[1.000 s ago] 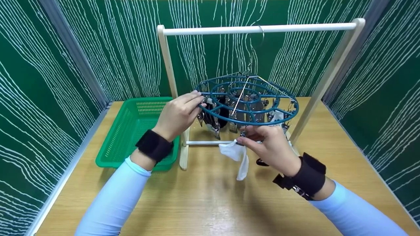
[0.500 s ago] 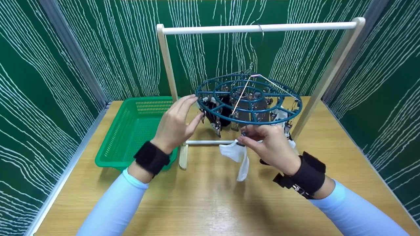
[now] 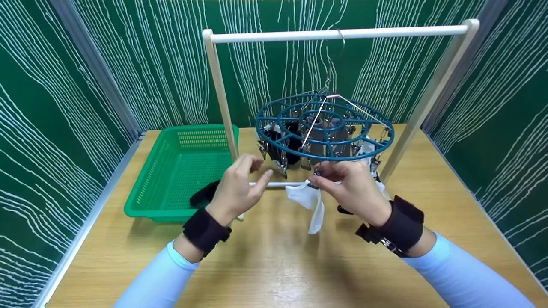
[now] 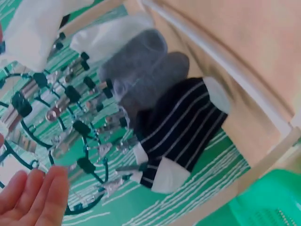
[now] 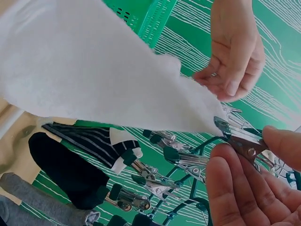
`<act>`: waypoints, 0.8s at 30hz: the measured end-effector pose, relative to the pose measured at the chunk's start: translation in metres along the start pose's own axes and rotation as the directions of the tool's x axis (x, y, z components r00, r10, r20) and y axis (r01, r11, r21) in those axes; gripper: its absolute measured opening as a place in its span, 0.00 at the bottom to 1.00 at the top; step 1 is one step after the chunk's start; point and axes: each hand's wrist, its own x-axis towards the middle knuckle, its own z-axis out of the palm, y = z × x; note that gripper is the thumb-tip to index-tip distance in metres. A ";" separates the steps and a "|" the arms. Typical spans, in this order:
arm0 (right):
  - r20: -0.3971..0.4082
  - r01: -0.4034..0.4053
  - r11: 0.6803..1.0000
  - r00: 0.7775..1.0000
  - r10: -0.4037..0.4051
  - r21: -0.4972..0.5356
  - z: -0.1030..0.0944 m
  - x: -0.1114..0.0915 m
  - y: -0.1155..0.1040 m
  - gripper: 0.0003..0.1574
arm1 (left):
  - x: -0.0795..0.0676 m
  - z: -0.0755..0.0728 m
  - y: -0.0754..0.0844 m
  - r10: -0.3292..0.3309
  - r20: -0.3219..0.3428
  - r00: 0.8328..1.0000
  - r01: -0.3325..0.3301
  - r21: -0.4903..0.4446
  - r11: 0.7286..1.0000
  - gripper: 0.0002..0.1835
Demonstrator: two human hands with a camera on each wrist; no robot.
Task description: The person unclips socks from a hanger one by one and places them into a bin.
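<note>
My right hand (image 3: 355, 188) pinches a metal clip (image 5: 244, 141) with dark green tips, which hangs from the front of a round dark-green drying hanger (image 3: 329, 158). A white sock (image 3: 305, 197) dangles from that clip; in the right wrist view its fabric fills much of the upper left. To the left of the sock, my left hand (image 3: 237, 188) is held in the air with fingers loosely bent and thumb apart, holding nothing. Other clips carry a black-and-white striped sock (image 4: 181, 125), grey socks (image 4: 136, 56) and a black sock (image 5: 66, 169).
The hanger hooks onto the white top bar (image 3: 278, 36) of a wooden stand. A green plastic basket (image 3: 143, 184) stands left on the wooden table (image 3: 278, 273), with a dark cloth item (image 3: 204, 194) inside, partly hidden by my left hand. Green walls with white lines enclose the table.
My left hand has let go of the hanger's left rim and moved down, slightly right, towards the white sock. The hanger shifted slightly right. My right hand keeps its pinch on the clip.
</note>
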 end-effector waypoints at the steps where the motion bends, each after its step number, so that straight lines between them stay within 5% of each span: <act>1: -0.002 0.001 1.000 1.000 -0.001 -0.002 0.000 0.000 0.000 0.06 | -0.001 0.002 0.001 -0.011 0.028 1.000 0.011 -0.004 1.000 0.14; 10: 0.003 -0.017 1.000 1.000 0.017 0.008 -0.003 0.000 0.002 0.07 | -0.006 0.021 0.002 -0.027 0.220 0.975 0.046 -0.086 0.995 0.20; 17: 0.004 -0.018 1.000 1.000 0.018 0.005 -0.005 -0.001 0.003 0.06 | -0.007 0.040 0.006 -0.041 0.370 0.928 0.094 -0.127 0.987 0.25; 24: -0.015 0.001 1.000 1.000 -0.001 0.002 -0.006 0.001 0.004 0.05 | -0.003 0.058 0.010 -0.106 0.445 0.889 0.200 -0.169 0.965 0.27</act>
